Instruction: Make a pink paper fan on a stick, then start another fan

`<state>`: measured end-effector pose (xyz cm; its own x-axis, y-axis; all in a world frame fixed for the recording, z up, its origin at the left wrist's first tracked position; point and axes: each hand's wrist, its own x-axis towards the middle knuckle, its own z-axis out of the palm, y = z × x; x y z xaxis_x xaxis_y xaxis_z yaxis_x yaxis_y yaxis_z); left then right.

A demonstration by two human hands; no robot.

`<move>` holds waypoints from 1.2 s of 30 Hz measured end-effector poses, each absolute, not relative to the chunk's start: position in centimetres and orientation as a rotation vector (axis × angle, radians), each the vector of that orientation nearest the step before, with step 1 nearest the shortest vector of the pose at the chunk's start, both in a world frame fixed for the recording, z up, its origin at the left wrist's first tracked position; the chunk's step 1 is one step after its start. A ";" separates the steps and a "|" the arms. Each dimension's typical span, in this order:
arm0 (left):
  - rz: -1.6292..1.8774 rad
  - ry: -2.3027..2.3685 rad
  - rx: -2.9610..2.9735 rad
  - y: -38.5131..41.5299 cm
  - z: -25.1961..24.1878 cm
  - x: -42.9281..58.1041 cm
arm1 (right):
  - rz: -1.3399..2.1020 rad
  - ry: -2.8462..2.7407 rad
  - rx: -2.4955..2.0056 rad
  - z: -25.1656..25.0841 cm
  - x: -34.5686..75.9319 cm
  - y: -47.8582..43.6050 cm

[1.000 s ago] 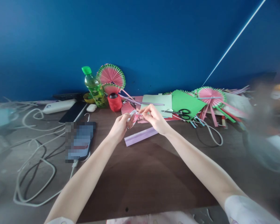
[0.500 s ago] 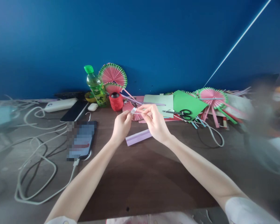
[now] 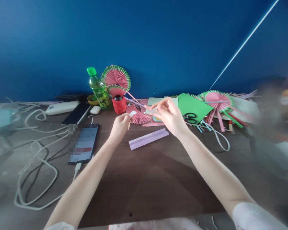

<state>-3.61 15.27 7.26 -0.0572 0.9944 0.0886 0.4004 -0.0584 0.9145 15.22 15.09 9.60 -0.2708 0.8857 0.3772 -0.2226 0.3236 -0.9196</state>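
Observation:
My left hand is closed in a pinch on the folded end of a pink pleated paper fan, which spreads out to the right above the brown table. My right hand is also closed, pinching a small white strip just right of the fan. A folded lilac paper strip lies on the table below both hands.
Behind stand a green bottle, a red thread spool, finished pink-and-green fans, green paper and black scissors. A phone with white cables lies left; more fans right.
The fan has opened wider. My right hand has pulled up and to the right, away from my left hand, drawing the white strip off the fan's end.

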 end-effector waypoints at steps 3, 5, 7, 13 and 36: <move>0.621 1.854 1.983 15.1 7.3 -4.4 | 1.256 -1.349 -0.687 9.9 16.6 16.0; 0.312 1.933 2.163 14.9 7.3 -4.7 | 1.265 -1.317 -0.730 10.1 17.1 16.3; 0.119 1.952 2.253 14.7 7.3 -4.8 | 1.275 -1.304 -0.762 10.2 17.4 16.4; 0.088 2.109 2.350 14.5 7.1 -3.5 | 1.252 -1.308 -0.848 10.2 17.1 16.4; 0.247 1.669 2.265 12.4 3.9 0.9 | 1.191 -1.468 -0.985 8.9 17.1 17.2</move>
